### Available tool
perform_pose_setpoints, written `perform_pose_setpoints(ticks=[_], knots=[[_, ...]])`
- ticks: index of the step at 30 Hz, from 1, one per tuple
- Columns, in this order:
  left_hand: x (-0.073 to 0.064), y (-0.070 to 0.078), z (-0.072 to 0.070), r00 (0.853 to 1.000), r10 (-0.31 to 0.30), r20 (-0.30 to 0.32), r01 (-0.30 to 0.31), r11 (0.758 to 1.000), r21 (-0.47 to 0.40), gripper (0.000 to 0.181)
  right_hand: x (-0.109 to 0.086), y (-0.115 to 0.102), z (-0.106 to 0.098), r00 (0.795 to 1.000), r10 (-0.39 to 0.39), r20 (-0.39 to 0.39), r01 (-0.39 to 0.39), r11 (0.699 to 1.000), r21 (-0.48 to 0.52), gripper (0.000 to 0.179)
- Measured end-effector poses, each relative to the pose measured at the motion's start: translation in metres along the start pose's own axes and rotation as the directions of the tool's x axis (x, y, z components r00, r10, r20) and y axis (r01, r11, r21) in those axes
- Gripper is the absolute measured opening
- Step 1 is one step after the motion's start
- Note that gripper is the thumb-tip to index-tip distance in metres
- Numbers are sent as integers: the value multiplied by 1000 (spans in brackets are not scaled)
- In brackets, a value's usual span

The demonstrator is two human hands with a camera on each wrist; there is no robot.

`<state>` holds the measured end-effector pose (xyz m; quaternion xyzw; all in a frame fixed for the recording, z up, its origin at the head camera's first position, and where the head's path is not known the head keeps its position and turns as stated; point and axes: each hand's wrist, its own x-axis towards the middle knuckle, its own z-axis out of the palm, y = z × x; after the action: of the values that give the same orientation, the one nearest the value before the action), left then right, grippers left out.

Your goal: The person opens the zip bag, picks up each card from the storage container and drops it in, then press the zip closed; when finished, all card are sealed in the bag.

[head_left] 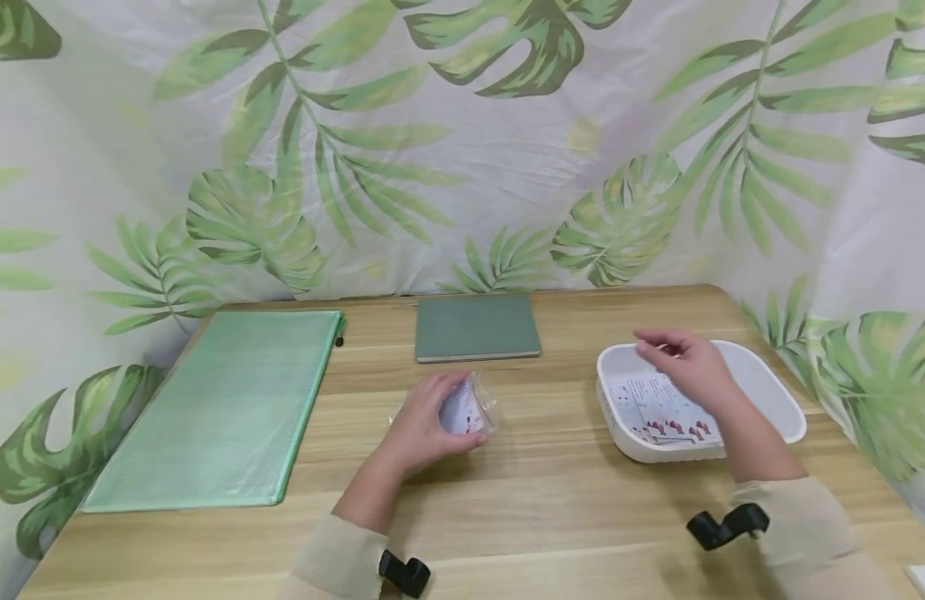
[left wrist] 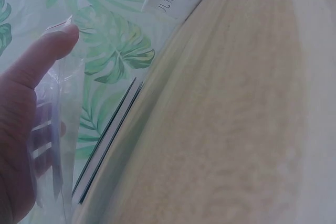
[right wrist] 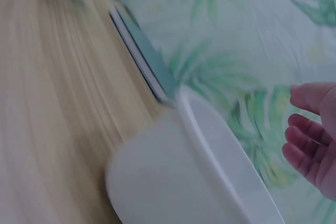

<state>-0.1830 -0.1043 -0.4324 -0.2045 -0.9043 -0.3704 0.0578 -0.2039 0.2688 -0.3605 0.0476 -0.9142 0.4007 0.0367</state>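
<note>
My left hand [head_left: 421, 425] holds a clear plastic bag [head_left: 472, 404] with printed paper inside, close over the middle of the table. In the left wrist view the thumb lies along one side of the bag [left wrist: 68, 129], and fingers show through it. Over the white plastic basket [head_left: 633, 448] at the right is my right hand [head_left: 691, 371], its fingers loosely bent around nothing. Printed sheets [head_left: 650, 404] with small red pictures and lines of text lie in the basket. The right wrist view shows the same hand [right wrist: 315, 140] above the basket's rim.
A green mesh zip pouch [head_left: 215, 408] lies flat at the left of the wooden table [head_left: 537, 517]. At the back middle is a dark green notebook [head_left: 477, 327]. A leaf-patterned cloth [head_left: 507, 150] hangs behind the table. A white object [head_left: 923, 581] sits at the lower right edge.
</note>
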Motion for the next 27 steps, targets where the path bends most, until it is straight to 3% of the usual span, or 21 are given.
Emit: perform_pose_setpoints(ticks=[5,12,18,27], knots=[[-1,0,-2,1000,-1,0,1,1000,11,92,8,37,-28,996,68,52,-58,984,-171,48],[-1,0,0,1000,-12,9,11,1000,10,92,17,85,-39,978,148,144,-99,949,-300,41],[-1,0,0,999,-25,26,25,1000,-9,92,18,102,-39,959,202,201,-121,928,-353,38],[-1,-1,1,999,-39,34,40,999,-25,92,19,109,-38,963,139,231,-35,914,-405,43]])
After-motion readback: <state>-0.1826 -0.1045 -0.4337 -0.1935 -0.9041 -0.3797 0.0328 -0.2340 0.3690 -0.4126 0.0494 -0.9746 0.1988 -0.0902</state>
